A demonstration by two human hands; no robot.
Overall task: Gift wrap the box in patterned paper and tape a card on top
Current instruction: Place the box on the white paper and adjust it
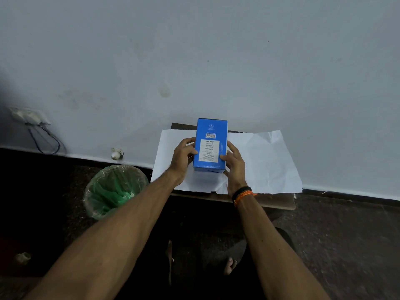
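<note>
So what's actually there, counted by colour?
Blue: 1, the box, gripped by the left hand and right hand
White: 1, the paper sheet beneath it
Green: 1, the lined bin
Brown: 1, the board under the paper
Total: 4

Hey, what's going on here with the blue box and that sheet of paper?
A person is holding a blue box with both hands, the left hand on its left side and the right hand on its right. The box is over a white-looking sheet of paper spread on a low brown board by the wall. No fold is made yet, so wrapping has barely begun. A green-lined bin stands to the left.
</note>
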